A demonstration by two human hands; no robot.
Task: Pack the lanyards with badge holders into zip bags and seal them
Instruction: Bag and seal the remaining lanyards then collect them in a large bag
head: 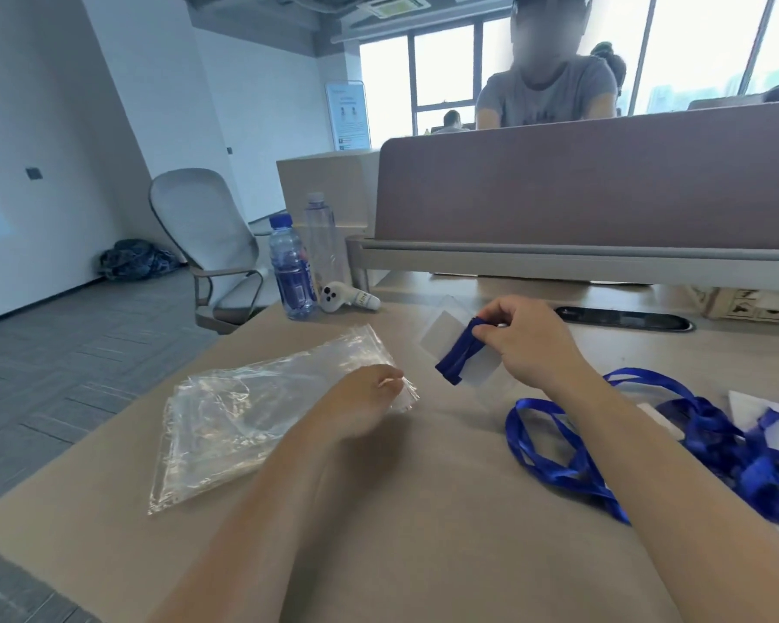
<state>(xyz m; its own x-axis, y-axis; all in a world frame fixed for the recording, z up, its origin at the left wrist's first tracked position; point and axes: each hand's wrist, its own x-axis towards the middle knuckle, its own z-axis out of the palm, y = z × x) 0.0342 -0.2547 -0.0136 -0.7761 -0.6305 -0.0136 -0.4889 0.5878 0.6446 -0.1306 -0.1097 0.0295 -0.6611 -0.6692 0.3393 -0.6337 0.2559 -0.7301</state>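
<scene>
My right hand grips folded lanyard with holder above table. Left hand pinches mouth edge of top bag in stack. Step, I judge: loading. Next: spread mouth, slide bundle in, press zip shut. Spare lanyards lie at right.
</scene>
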